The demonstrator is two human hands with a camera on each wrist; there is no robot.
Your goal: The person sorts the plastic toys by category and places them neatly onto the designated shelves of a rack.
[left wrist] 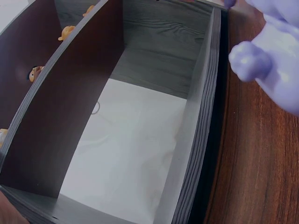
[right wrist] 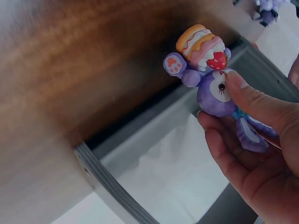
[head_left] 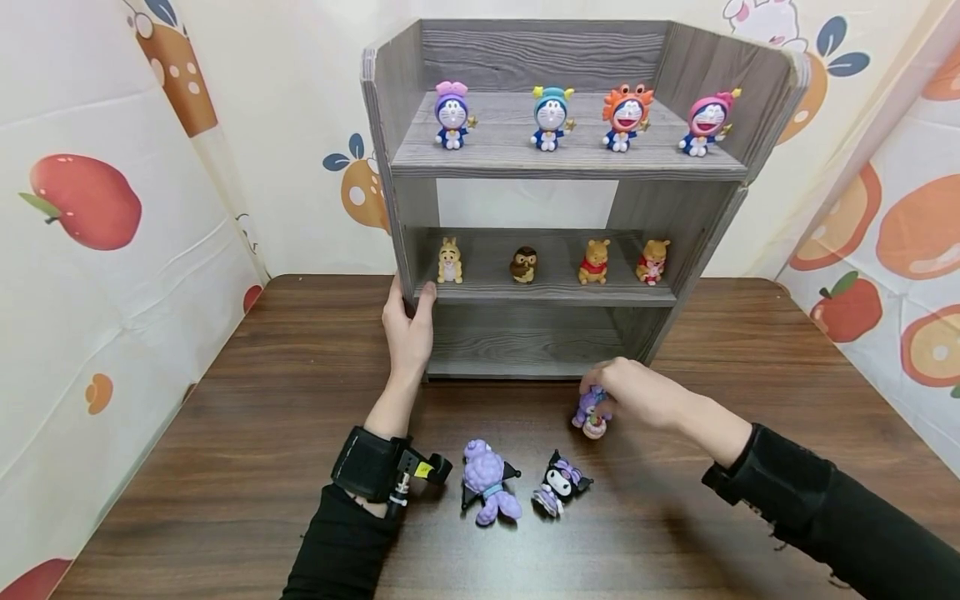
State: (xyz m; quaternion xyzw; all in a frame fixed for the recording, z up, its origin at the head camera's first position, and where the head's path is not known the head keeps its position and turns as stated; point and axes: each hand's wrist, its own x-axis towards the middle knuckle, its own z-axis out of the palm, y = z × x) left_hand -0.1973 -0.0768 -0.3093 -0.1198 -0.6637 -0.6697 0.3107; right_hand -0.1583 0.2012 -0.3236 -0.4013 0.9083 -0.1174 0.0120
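My left hand (head_left: 408,333) grips the left side panel of a grey wood-grain display shelf (head_left: 525,340), thumb at the front edge. In my right hand (head_left: 637,387) is a purple rabbit figurine (head_left: 588,406), held just in front of the bottom tier. The right wrist view shows thumb and fingers pinching its head (right wrist: 215,98); a strawberry cake (right wrist: 201,46) sits at its front and its ears hang by the palm. Two more figurines lie on the table: a lilac one (head_left: 487,483) with dark pointed parts and a black-and-purple one (head_left: 561,485).
Several blue figurines with colourful hats, one in an orange crab hat (head_left: 626,117), stand on the top tier. The middle tier carries a rabbit (head_left: 450,261), an owl (head_left: 523,265) and two yellow bears (head_left: 593,262). Fruit-printed sheets (head_left: 150,333) surround the brown table (head_left: 300,400).
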